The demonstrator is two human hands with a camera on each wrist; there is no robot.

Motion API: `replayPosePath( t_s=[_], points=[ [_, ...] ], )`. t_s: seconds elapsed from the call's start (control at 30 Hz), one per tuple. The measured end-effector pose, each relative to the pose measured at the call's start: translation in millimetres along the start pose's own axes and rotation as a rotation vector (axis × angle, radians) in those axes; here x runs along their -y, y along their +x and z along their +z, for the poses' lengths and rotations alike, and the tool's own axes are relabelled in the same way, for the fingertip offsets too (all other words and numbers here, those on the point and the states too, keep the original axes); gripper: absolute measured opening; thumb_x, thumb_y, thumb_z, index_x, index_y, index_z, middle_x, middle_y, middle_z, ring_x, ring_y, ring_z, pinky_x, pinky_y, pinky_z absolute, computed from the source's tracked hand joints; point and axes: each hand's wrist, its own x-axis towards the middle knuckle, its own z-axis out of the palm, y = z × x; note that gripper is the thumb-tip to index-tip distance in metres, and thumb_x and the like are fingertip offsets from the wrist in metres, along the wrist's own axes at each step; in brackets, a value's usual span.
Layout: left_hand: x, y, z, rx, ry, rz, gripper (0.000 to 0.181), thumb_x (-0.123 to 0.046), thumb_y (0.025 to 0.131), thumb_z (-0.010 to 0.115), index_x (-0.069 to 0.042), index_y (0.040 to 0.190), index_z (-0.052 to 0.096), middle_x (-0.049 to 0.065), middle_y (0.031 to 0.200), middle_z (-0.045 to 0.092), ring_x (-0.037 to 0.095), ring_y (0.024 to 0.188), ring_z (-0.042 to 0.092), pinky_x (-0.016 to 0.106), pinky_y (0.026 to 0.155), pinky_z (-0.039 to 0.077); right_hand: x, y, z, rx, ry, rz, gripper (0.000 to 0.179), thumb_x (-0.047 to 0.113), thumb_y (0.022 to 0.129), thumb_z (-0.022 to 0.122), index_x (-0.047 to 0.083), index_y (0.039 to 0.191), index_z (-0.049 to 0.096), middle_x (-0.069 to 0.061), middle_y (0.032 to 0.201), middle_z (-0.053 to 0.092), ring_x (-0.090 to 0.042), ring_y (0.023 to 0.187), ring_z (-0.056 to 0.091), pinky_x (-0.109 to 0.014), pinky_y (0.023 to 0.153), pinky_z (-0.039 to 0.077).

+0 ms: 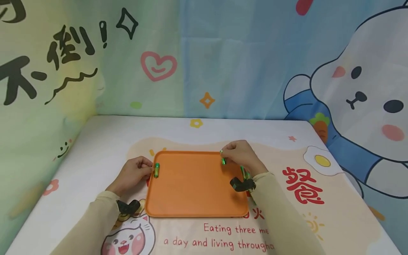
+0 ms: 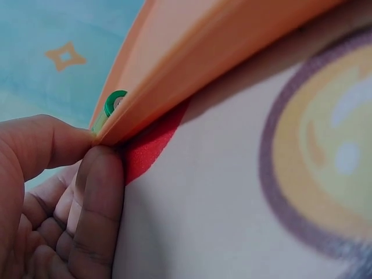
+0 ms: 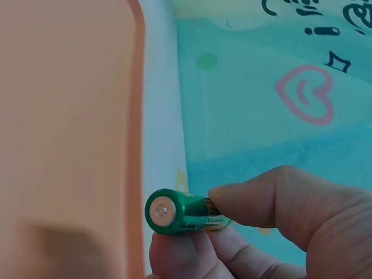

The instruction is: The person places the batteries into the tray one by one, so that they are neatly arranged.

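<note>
An orange tray [image 1: 197,184] lies flat in front of me. My left hand [image 1: 135,173] pinches its left rim between thumb and fingers; the left wrist view shows the thumb [image 2: 58,142] against the rim. Just inside that rim is a green battery [image 1: 156,170], whose end peeks over the edge in the left wrist view. Over the tray's far right corner, my right hand [image 1: 240,154] pinches another green battery [image 3: 180,212] between thumb and fingertips. Its flat end faces the right wrist camera.
More green batteries [image 1: 244,173] are by the tray's right edge, partly hidden by my right wrist and its black camera [image 1: 242,184]. A printed cloth [image 1: 283,226] covers the table. Behind it hangs a patterned curtain [image 1: 236,71].
</note>
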Motion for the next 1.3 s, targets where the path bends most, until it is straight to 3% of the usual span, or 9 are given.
replayPosePath(
  t_s=[0.33, 0.7, 1.0, 1.3],
  points=[
    [-2.7, 3.3, 6.1, -0.004, -0.044, -0.011, 0.021, -0.009, 0.095, 0.065, 0.004, 0.112, 0.066, 0.008, 0.089, 0.065, 0.016, 0.077, 0.059, 0.023, 0.069, 0.052, 1.5, 9.3, 31.9, 0.029, 0.024, 0.028, 0.011, 0.013, 0.091, 0.073, 0.003, 0.092, 0.076, -0.009, 0.097, 0.073, -0.021, 0.076, 0.067, -0.031, 0.069, 0.052],
    [-2.1, 4.3, 7.9, -0.009, -0.065, -0.006, 0.019, -0.007, 0.094, 0.065, 0.004, 0.11, 0.066, 0.007, 0.087, 0.064, 0.016, 0.075, 0.058, 0.024, 0.068, 0.052, 12.9, 18.2, 73.5, 0.101, 0.142, 0.039, 0.019, 0.009, 0.093, 0.073, -0.003, 0.108, 0.076, -0.012, 0.097, 0.073, -0.021, 0.076, 0.07, -0.034, 0.073, 0.061],
    [-1.9, 2.3, 7.2, -0.024, -0.072, -0.024, 0.019, -0.006, 0.094, 0.065, 0.005, 0.109, 0.065, 0.007, 0.09, 0.066, 0.013, 0.075, 0.061, 0.022, 0.068, 0.054, 29.1, 23.9, 106.9, 0.16, 0.183, 0.029, 0.018, 0.008, 0.092, 0.074, -0.002, 0.107, 0.077, -0.013, 0.091, 0.074, -0.022, 0.074, 0.071, -0.036, 0.072, 0.062],
    [-0.1, 0.7, 3.2, -0.039, -0.086, 0.012, 0.018, -0.004, 0.093, 0.067, 0.006, 0.108, 0.066, 0.005, 0.083, 0.067, 0.012, 0.07, 0.058, 0.024, 0.065, 0.051, 38.3, 30.6, 132.7, 0.195, 0.202, 0.022, 0.018, 0.007, 0.091, 0.074, -0.003, 0.106, 0.077, -0.013, 0.087, 0.074, -0.021, 0.071, 0.071, -0.034, 0.069, 0.062]
  ],
)
